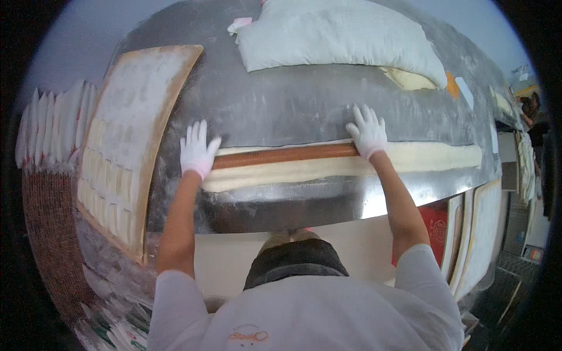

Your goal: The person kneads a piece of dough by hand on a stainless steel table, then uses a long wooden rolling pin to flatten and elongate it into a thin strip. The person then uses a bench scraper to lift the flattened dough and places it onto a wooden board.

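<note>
A long flat strip of pale dough (421, 157) lies across the grey worktop (281, 105). On it rests a brown wooden rolling pin (285, 155), lying lengthwise along the strip. My left hand (197, 149), in a white glove, is at the pin's left end with fingers spread. My right hand (368, 131), gloved too, lies over the pin's right end, fingers apart and pointing away from me. The palms hide both ends of the pin. Beyond the strip, a white cloth (338, 37) partly covers more pale dough (408, 79).
At the left, a floured wooden board (136, 83) holds several dough pieces (109, 175). An orange scraper-like piece (452, 85) and a white one (464, 93) lie at the right. Upright boards (478, 237) stand below the right edge. Stacked white sacks (57, 127) are far left; a person (531, 109) is far right.
</note>
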`<state>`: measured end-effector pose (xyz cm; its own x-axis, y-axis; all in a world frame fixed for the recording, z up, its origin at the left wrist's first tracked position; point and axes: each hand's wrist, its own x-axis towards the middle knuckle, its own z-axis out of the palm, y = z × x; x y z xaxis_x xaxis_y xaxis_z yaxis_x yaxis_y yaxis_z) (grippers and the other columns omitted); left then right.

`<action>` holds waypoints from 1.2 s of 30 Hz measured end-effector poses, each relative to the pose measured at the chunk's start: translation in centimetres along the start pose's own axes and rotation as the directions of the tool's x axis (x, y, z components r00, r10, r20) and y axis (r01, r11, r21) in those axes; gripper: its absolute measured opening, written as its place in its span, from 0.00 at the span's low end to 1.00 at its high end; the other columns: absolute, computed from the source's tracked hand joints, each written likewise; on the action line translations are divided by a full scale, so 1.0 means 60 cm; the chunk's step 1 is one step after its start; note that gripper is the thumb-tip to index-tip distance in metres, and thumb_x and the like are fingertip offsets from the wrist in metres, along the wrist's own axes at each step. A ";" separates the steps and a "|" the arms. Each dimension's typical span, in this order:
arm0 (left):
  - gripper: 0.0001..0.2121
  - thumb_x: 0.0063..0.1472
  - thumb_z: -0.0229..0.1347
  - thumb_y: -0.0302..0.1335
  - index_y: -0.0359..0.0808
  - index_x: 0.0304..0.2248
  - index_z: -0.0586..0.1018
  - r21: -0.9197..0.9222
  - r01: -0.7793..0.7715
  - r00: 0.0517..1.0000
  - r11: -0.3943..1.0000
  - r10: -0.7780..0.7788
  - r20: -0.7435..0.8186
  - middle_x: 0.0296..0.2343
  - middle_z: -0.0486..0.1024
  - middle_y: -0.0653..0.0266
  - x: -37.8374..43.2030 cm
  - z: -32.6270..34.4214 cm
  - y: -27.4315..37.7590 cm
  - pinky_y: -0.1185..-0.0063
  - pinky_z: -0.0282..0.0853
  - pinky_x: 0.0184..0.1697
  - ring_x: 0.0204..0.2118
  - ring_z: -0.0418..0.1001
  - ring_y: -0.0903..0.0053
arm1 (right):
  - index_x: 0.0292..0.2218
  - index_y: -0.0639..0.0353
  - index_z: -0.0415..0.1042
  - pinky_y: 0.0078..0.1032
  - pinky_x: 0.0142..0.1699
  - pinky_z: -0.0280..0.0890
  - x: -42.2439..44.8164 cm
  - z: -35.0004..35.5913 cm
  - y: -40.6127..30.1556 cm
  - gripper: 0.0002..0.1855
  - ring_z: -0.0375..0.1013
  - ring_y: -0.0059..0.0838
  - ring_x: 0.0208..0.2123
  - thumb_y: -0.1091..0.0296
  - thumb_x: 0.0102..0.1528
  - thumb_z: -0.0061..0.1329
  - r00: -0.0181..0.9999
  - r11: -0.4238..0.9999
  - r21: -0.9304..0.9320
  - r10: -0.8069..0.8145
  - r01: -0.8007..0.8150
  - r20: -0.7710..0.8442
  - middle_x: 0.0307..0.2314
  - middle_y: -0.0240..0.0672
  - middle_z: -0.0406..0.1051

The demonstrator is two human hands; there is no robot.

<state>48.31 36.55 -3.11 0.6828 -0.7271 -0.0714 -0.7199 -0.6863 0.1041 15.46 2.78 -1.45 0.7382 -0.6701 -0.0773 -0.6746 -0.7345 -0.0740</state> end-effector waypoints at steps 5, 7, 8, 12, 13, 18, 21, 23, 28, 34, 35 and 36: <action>0.38 0.65 0.45 0.52 0.36 0.65 0.55 0.082 -0.015 1.000 0.997 0.015 0.007 0.64 0.55 0.51 -0.102 0.040 -0.029 0.55 0.41 0.68 0.68 0.49 0.58 | 0.62 0.50 0.59 0.50 0.64 0.50 -0.125 0.024 -0.024 0.31 0.55 0.43 0.63 0.48 0.61 0.40 0.995 0.987 -0.129 -0.097 0.101 0.034 0.60 0.43 0.58; 0.38 0.65 0.45 0.52 0.36 0.65 0.54 -0.020 -0.004 1.000 1.000 0.004 -0.005 0.65 0.53 0.52 -0.009 0.007 -0.019 0.56 0.42 0.68 0.68 0.48 0.57 | 0.60 0.50 0.61 0.49 0.60 0.54 -0.030 0.005 -0.021 0.30 0.57 0.43 0.60 0.47 0.61 0.40 0.991 0.994 -0.032 -0.110 0.108 -0.081 0.56 0.43 0.61; 0.37 0.66 0.44 0.52 0.37 0.66 0.54 -0.034 -0.003 0.999 0.999 0.001 -0.044 0.65 0.52 0.53 0.042 0.007 -0.018 0.56 0.42 0.68 0.69 0.46 0.57 | 0.58 0.51 0.63 0.47 0.56 0.57 0.010 0.015 -0.006 0.28 0.60 0.43 0.57 0.48 0.61 0.41 0.954 0.990 -0.075 -0.137 0.121 -0.268 0.53 0.43 0.63; 0.34 0.67 0.44 0.49 0.36 0.65 0.56 -0.028 -0.062 0.995 0.998 0.060 -0.077 0.64 0.54 0.52 0.033 -0.005 0.009 0.57 0.41 0.69 0.69 0.46 0.57 | 0.59 0.50 0.62 0.50 0.63 0.52 0.007 0.015 -0.013 0.30 0.54 0.44 0.63 0.48 0.60 0.42 0.990 0.998 -0.032 -0.064 0.060 -0.126 0.60 0.44 0.58; 0.34 0.67 0.44 0.48 0.35 0.65 0.56 -0.049 -0.084 0.995 0.995 0.081 -0.066 0.64 0.54 0.52 -0.007 -0.006 0.014 0.57 0.40 0.69 0.69 0.46 0.57 | 0.60 0.49 0.62 0.49 0.64 0.51 -0.029 0.011 -0.019 0.31 0.53 0.44 0.65 0.48 0.60 0.44 0.994 0.996 -0.037 -0.079 0.076 -0.077 0.62 0.44 0.56; 0.32 0.67 0.43 0.44 0.38 0.65 0.56 0.242 -0.071 0.997 0.968 0.061 0.051 0.65 0.53 0.52 -0.077 0.053 -0.084 0.56 0.40 0.69 0.69 0.46 0.57 | 0.57 0.50 0.64 0.47 0.63 0.51 -0.086 0.033 -0.049 0.29 0.54 0.43 0.63 0.47 0.59 0.42 0.971 0.976 0.009 -0.217 0.219 -0.100 0.60 0.44 0.58; 0.29 0.68 0.41 0.43 0.38 0.65 0.58 0.101 -0.017 1.000 0.995 0.019 -0.018 0.65 0.52 0.54 0.021 0.016 -0.019 0.55 0.39 0.69 0.69 0.44 0.57 | 0.54 0.52 0.67 0.46 0.59 0.53 -0.002 0.028 -0.027 0.25 0.56 0.44 0.60 0.50 0.59 0.42 0.946 0.988 0.038 -0.134 0.152 -0.297 0.56 0.44 0.60; 0.28 0.69 0.40 0.42 0.38 0.64 0.59 0.111 -0.121 0.993 0.986 0.121 0.002 0.65 0.52 0.55 -0.009 0.022 -0.028 0.56 0.39 0.69 0.69 0.44 0.57 | 0.53 0.51 0.67 0.48 0.60 0.53 -0.041 0.010 -0.039 0.25 0.58 0.44 0.59 0.50 0.59 0.43 0.963 0.983 0.023 -0.176 0.184 -0.205 0.55 0.44 0.61; 0.34 0.58 0.53 0.42 0.31 0.60 0.66 -0.013 -0.330 0.944 0.944 0.329 -0.036 0.59 0.65 0.48 -0.145 0.039 -0.056 0.55 0.47 0.66 0.63 0.59 0.53 | 0.53 0.48 0.68 0.41 0.54 0.63 -0.181 0.068 0.032 0.24 0.70 0.40 0.48 0.68 0.53 0.47 0.855 0.909 0.075 -0.353 0.409 -0.381 0.42 0.36 0.71; 0.26 0.57 0.61 0.43 0.35 0.50 0.78 -0.104 -0.425 0.895 0.899 0.435 0.099 0.43 0.77 0.41 -0.179 -0.136 0.091 0.59 0.68 0.49 0.47 0.75 0.51 | 0.40 0.52 0.74 0.37 0.49 0.66 -0.142 -0.015 0.088 0.14 0.70 0.40 0.46 0.63 0.50 0.53 0.917 0.913 0.089 -0.391 0.397 -0.080 0.38 0.34 0.72; 0.26 0.57 0.61 0.42 0.34 0.50 0.79 -0.160 -0.420 0.888 0.893 0.441 0.129 0.43 0.77 0.41 -0.197 -0.171 0.137 0.59 0.69 0.50 0.47 0.75 0.52 | 0.42 0.52 0.73 0.38 0.50 0.65 -0.167 -0.058 0.118 0.16 0.69 0.40 0.46 0.62 0.51 0.54 0.932 0.927 0.091 -0.361 0.363 -0.030 0.39 0.35 0.72; 0.26 0.57 0.61 0.42 0.36 0.52 0.78 -0.258 -0.573 0.810 0.778 0.585 -0.036 0.48 0.75 0.42 -0.179 -0.178 0.165 0.63 0.67 0.55 0.51 0.74 0.54 | 0.44 0.53 0.73 0.39 0.50 0.65 -0.173 -0.088 0.132 0.18 0.69 0.40 0.47 0.60 0.51 0.54 0.943 0.940 0.090 -0.332 0.328 0.031 0.40 0.36 0.71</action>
<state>35.19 37.78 9.26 0.1360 -0.9900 0.0386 -0.9190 -0.1116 0.3781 2.48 3.38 4.02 0.9197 -0.3845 -0.0787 -0.3925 -0.9010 -0.1848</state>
